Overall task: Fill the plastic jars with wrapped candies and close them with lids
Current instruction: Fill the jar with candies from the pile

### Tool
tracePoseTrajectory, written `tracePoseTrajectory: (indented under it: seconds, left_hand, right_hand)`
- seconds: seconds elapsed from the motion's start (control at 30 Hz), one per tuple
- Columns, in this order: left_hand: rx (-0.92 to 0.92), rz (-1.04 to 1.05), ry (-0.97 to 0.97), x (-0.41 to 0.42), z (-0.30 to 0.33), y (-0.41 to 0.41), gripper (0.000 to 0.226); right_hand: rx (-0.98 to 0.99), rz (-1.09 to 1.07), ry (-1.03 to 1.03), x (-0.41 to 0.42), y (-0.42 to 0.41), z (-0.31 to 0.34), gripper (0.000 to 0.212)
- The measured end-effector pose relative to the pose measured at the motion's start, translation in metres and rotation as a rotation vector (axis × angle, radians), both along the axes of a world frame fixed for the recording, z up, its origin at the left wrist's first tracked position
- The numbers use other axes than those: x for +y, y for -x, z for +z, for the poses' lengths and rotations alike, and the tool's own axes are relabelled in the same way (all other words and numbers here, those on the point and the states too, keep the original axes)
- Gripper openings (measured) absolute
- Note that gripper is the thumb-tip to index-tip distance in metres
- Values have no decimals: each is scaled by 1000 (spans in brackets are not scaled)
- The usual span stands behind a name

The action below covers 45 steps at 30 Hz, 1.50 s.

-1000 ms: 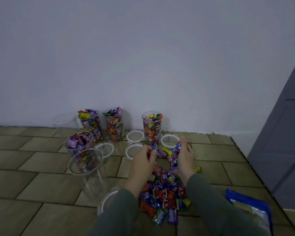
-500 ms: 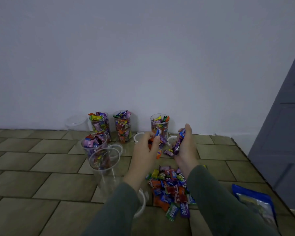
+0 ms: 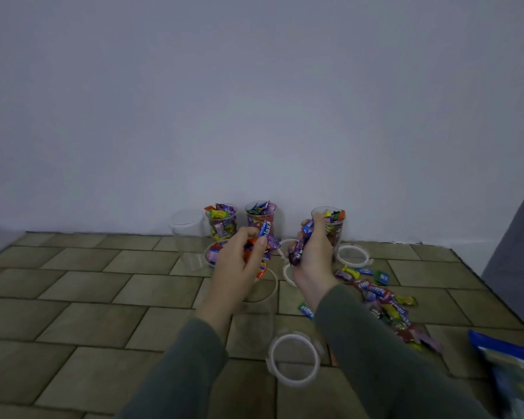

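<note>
My left hand [image 3: 239, 261] grips a bunch of wrapped candies above a clear empty jar [image 3: 256, 309] that stands on the tiled floor. My right hand [image 3: 313, 255] holds another handful of candies just to the right of it. A pile of loose wrapped candies [image 3: 384, 303] lies on the floor at the right. Three filled jars [image 3: 221, 222] [image 3: 260, 216] [image 3: 333, 228] stand by the wall, with an empty jar [image 3: 186, 228] at their left. A white-rimmed lid [image 3: 294, 359] lies in front of the empty jar.
Another lid [image 3: 353, 254] lies near the right filled jar, and more lids sit partly hidden behind my hands. A blue candy bag [image 3: 515, 373] lies at the lower right. A grey door [image 3: 521, 252] stands at the right edge. A bare wall closes off the floor behind.
Both hands rose from the candy pile with handfuls of candies and moved left, to above the empty jar. The camera view shifted, so the pile now lies to the right.
</note>
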<state>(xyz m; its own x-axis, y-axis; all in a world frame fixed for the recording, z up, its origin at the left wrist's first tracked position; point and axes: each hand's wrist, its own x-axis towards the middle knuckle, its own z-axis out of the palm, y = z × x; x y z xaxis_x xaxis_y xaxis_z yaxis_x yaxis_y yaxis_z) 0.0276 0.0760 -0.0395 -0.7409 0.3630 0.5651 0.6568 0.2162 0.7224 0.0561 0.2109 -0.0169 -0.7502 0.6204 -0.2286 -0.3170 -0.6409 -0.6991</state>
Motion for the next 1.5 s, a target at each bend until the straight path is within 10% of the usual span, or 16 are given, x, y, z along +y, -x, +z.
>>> tracePoseTrajectory:
  seconds: [0.73,1.5]
  left_hand:
    - [-111,-224,-59,-26,-25,21,24]
    - [134,-259,-66,-21,-33,29,13]
  right_hand:
    - [7,-440,-118,-59,18,-15,33]
    - [-32,-399,-82,-57,12,-16,30]
